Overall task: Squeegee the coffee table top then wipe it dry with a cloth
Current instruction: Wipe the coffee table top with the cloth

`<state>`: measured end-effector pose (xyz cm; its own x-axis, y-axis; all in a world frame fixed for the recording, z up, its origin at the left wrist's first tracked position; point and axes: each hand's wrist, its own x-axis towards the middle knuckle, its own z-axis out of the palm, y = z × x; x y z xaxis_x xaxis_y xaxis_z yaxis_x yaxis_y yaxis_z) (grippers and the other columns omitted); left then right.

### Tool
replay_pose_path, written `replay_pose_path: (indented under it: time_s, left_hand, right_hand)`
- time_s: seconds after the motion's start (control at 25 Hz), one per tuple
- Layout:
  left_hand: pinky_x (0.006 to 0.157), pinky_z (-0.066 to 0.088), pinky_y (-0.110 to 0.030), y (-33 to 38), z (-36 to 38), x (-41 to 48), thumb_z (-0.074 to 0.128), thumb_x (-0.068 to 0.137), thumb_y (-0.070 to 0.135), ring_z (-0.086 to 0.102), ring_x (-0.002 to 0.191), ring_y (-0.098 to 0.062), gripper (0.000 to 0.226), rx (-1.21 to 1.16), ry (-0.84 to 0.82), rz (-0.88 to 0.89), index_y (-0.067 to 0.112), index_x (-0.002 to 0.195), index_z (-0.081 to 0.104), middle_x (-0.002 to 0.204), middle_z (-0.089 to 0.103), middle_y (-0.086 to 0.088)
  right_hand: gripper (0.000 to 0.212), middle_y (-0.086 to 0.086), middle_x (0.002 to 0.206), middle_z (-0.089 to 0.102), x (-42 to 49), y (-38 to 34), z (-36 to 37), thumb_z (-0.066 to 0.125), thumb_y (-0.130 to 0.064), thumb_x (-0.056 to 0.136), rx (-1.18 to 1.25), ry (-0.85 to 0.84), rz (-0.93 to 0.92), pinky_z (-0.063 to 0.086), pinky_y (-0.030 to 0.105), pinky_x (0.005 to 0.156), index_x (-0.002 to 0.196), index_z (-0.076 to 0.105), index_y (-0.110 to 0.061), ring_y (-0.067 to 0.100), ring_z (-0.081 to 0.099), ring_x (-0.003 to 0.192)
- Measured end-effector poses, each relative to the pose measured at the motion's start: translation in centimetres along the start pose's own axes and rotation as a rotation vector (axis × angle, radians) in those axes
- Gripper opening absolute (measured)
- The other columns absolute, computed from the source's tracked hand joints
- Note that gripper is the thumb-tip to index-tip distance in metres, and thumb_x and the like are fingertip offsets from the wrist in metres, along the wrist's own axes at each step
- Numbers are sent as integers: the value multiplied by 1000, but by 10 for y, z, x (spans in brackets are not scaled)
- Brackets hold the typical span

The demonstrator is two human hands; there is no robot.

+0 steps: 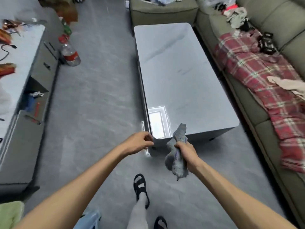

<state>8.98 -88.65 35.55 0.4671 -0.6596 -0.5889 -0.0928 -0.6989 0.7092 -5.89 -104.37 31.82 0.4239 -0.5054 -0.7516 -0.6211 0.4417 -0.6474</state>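
Stands on the grey floor [92, 104] at the 6 o'clock short end of the bench [178, 71], facing along its length toward 12 o'clock. Grips a crumpled grey cloth [179, 166] in the right hand [186, 152], fingers curled tight round its middle, with 1 end poking up past the bench's near edge and the other hanging below the fist; cannot tell whether the upper end touches the top. Holds the left hand [139, 142] just beside the bench's near corner, at 9 o'clock of the cloth, fingers loosely curled and gripping nothing visible; cannot tell whether they touch the corner. Looks down on a glossy pale top with a bright rectangular reflection [156, 123] near that same corner. Has an olive sofa [272, 17] along 3 o'clock of the bench, draped with a red plaid blanket [257, 76]. Has a low cabinet [24, 66] well apart at 9 o'clock, with a plastic bottle [70, 53] on the floor just beside it. Wears 2 black sandals [140, 185], 1 foot stepped forward between the arms.
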Motion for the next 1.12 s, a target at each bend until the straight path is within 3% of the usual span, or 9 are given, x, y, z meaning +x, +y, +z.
replay_pose_path:
  time_s: [0.08, 0.24, 0.4, 0.56, 0.68, 0.8, 0.96, 1.04, 1.12]
  left_hand:
    - [83, 54, -37, 9, 5, 55, 63, 85, 22, 68, 89, -23, 23, 30, -3, -10, 13, 106, 66, 100, 72, -3]
    - [76, 54, -32, 27, 22, 131, 63, 83, 22, 67, 84, -19, 21, 19, -6, -87, 17, 104, 66, 96, 70, -1]
    - [78, 47, -27, 47, 47, 214, 60, 86, 20, 64, 98, -23, 23, 46, -3, -112, 18, 108, 64, 108, 68, -4]
    - [80, 41, -26, 54, 75, 290, 57, 88, 19, 59, 103, -21, 26, 63, 118, -119, 16, 113, 63, 113, 66, -1]
    - [84, 44, -29, 27, 103, 363, 55, 89, 16, 58, 103, -20, 29, 78, 235, -161, 15, 118, 59, 119, 62, -1]
    - [90, 42, -34, -22, 124, 421, 51, 87, 14, 53, 117, -26, 38, 130, 388, -243, 14, 126, 53, 130, 56, -7]
    - [102, 39, -44, -88, 125, 462, 50, 90, 20, 46, 121, -36, 37, 355, 533, -258, 5, 124, 49, 126, 53, -16]
    - [100, 39, -49, -112, 120, 472, 50, 91, 24, 44, 116, -39, 31, 486, 530, -195, 3, 113, 48, 117, 50, -18]
    - [101, 39, -52, -125, 117, 475, 49, 92, 25, 40, 123, -39, 34, 524, 506, -172, 3, 118, 45, 126, 46, -19]
  right_hand:
    - [23, 12, 82, 68, 43, 0, -28, 57, -17, 84, 33, 105, 25, 51, 33, 71, 102, 64, -5, 25, 64, 74]
    - [26, 9, 83, 72, 101, -6, -69, 58, -30, 77, -13, 274, 33, 56, 45, 81, 97, 67, -16, 26, 67, 78]
    - [28, 6, 96, 69, 182, -49, -136, 51, -38, 79, -309, 459, -89, 52, 41, 80, 101, 60, -24, 33, 62, 91]
    - [32, 12, 95, 66, 277, -95, -198, 40, -37, 86, -734, 640, -310, 51, 42, 73, 111, 49, -20, 39, 60, 86]
    - [33, 18, 97, 65, 379, -71, -215, 49, -34, 88, -1031, 582, -440, 52, 44, 68, 113, 48, -13, 41, 62, 85]
    - [53, 22, 114, 62, 462, -30, -222, 43, -51, 91, -1248, 407, -410, 53, 47, 79, 128, 49, -14, 40, 60, 97]
    - [74, 25, 136, 42, 528, 3, -206, 43, -68, 85, -1283, 554, -446, 32, 51, 102, 143, 33, -23, 41, 40, 121]
    - [78, 25, 137, 38, 546, 9, -195, 43, -71, 84, -1231, 649, -427, 29, 51, 104, 143, 31, -21, 41, 37, 123]
    - [69, 26, 128, 45, 556, 5, -191, 40, -63, 90, -1172, 728, -443, 34, 49, 99, 135, 41, -11, 40, 42, 116]
